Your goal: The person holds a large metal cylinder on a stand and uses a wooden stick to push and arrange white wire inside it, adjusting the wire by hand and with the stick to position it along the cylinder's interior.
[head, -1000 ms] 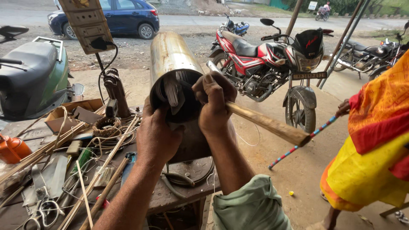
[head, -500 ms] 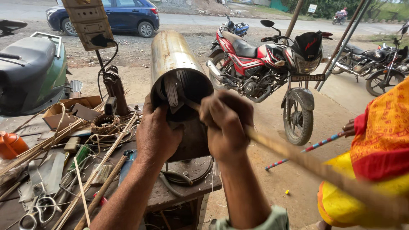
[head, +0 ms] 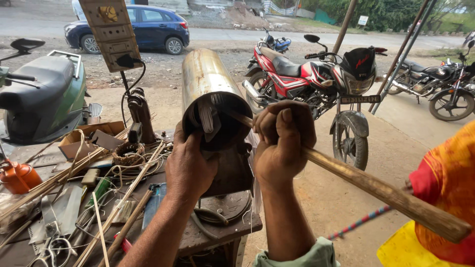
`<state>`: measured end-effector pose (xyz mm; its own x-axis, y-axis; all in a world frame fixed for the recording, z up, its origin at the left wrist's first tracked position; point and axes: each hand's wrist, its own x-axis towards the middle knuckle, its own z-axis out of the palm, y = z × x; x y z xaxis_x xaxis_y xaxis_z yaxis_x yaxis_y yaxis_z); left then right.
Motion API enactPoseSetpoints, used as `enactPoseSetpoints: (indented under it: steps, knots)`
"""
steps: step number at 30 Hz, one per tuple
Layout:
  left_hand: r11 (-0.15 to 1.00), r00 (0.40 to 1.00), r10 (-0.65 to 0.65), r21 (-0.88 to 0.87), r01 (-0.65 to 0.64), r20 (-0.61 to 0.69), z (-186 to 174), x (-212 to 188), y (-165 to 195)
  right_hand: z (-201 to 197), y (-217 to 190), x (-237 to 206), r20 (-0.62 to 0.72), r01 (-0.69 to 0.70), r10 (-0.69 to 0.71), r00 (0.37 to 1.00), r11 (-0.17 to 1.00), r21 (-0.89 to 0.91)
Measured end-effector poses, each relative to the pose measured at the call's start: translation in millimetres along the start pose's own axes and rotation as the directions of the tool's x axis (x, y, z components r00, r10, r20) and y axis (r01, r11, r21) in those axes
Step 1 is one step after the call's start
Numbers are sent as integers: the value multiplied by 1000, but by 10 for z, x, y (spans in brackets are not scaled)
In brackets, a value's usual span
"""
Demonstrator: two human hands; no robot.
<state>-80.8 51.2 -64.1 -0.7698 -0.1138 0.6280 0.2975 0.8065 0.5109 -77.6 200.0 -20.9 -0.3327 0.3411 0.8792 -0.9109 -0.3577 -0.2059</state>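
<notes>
One blue car and three motorcycles — the red one nearest — stand behind the metal cylinder upright on your bench; your left hand cups its rim, your right hand fists one wooden handle.

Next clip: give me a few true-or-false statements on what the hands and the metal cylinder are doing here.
1. The right hand grips a wooden stick. True.
2. The left hand rests on the orange oil can. False: it holds the metal cylinder at its open end.
3. The stick's tip enters the cylinder's opening. True.
4. The cylinder lies flat on the ground. False: it sits tilted on a stand at the workbench.
</notes>
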Motion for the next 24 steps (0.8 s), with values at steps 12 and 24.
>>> enactPoseSetpoints:
  steps: [12, 24]
  knots:
    - [999, 999, -27, -17, 28, 19, -25, -13, 39, 80, 366, -101, -120, -86, 69, 990, 985, -147]
    - [999, 1000, -24, -35, 25, 7, -53, -6, 45, 132, 501, -100, -319, -226, 164, 933, 959, -168]
